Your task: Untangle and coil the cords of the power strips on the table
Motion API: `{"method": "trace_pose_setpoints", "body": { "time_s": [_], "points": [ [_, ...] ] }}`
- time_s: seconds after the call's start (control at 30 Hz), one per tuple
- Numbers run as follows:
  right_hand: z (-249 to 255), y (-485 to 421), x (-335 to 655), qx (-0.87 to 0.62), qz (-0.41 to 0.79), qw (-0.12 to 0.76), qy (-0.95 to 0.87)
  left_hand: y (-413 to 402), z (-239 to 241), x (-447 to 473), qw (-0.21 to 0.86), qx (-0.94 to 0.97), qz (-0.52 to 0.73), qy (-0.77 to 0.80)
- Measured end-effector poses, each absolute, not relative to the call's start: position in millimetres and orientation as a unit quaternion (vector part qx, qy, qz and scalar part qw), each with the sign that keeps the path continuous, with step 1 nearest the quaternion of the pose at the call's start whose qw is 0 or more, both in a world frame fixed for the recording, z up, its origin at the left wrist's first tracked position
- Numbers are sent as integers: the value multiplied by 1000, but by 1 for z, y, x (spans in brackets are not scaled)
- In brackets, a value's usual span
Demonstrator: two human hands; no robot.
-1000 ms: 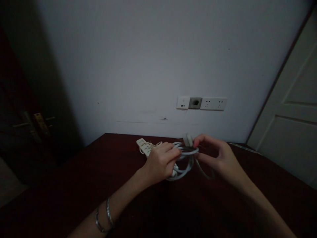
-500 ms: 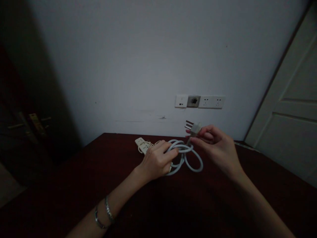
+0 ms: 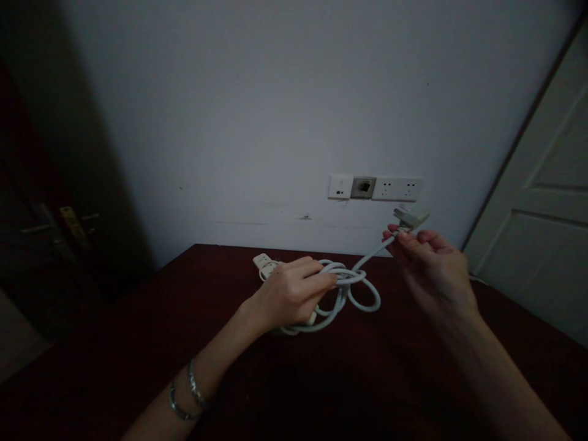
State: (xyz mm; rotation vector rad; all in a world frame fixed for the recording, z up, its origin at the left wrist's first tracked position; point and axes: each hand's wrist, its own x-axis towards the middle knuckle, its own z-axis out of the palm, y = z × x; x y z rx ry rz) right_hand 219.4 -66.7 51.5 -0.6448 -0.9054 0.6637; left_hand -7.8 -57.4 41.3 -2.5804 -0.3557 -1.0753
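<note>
The left hand [image 3: 294, 291] grips the looped cable [image 3: 362, 277] over the tabletop [image 3: 206, 288]; the right hand [image 3: 429, 266] pinches it below the raised plug [image 3: 416, 216]. Pull gently, so no loop tightens into a knot.

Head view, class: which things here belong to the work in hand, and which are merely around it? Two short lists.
In use:
pale grey looped cable, held by the left hand
pale plastic plug, in the right hand
white rectangular power strip, partly behind the left hand

Just around:
white rectangular wall sockets
dark red table
silver metal bracelets on the left wrist
white panelled door
</note>
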Motion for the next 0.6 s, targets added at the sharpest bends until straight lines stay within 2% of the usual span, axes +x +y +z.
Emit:
{"method": "trace_pose_setpoints", "body": {
  "time_s": [0.33,0.6],
  "points": [
    [38,-38,254,-278,335,824,-363,-65,49,-7,7,-904,-401,-146],
    [27,-23,272,-271,342,819,-373,-65,51,-9,-50,-893,-409,-182]
  ]
}}
